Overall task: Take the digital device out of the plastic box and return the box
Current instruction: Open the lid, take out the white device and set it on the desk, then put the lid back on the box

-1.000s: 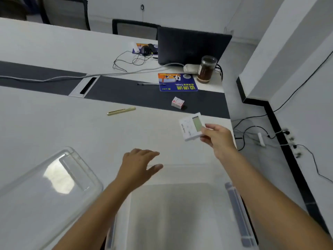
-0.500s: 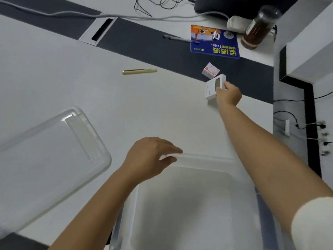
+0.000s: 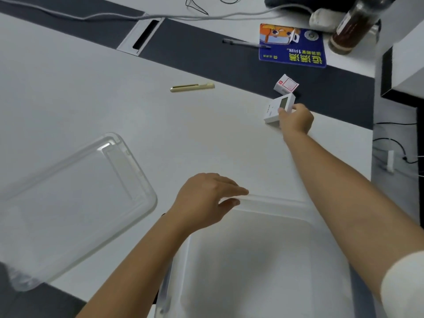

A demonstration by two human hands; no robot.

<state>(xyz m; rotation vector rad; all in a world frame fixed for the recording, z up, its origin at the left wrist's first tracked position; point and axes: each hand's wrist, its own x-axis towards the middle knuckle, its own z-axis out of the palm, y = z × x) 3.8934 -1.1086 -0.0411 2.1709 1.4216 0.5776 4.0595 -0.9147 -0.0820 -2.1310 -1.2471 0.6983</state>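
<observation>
The clear plastic box (image 3: 270,203) stands open at the near edge of the white table, with nothing visible inside. My left hand (image 3: 206,198) grips its far rim, fingers over the edge. The white digital device (image 3: 278,106), with a small grey screen, is out at arm's length to the far right, low over or on the table; I cannot tell which. My right hand (image 3: 296,119) holds it by its near side. The box's clear lid (image 3: 68,203) lies flat on the table to the left.
A small white carton with red print (image 3: 286,84) sits just beyond the device. A gold pen (image 3: 192,87) lies mid-table. Farther back are a blue card (image 3: 292,45), a black pen (image 3: 245,43), a brown jar (image 3: 353,26), cables and a cable slot (image 3: 144,35). The table's right edge drops to the floor.
My right hand carried the device away from the box, out to the far right and down toward the table beside the small carton. My left hand dropped onto the box's far rim and took hold.
</observation>
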